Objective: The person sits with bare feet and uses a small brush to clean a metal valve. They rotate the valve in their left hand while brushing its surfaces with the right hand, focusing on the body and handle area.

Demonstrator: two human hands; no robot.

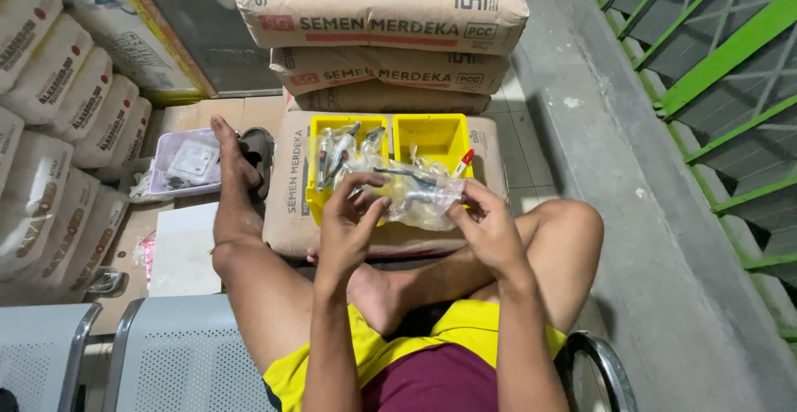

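Both of my hands hold up a clear plastic bag (415,196) with a dark metal part inside. My left hand (349,221) pinches its left end and my right hand (486,225) grips its right end. Just beyond the bag sits a yellow two-compartment bin (390,125) on a brown cement sack (290,188). Its left compartment holds several bagged metal parts (340,150); its right compartment shows bare yellow. A red-tipped marker (463,163) pokes out by the bin's right side.
Stacked cement sacks (382,13) rise behind the bin, and white sacks (58,88) line the left. A clear tray (187,163) and a sandal (259,150) lie by my left foot. Grey metal seats (166,354) are beneath me; a green railing (714,63) runs on the right.
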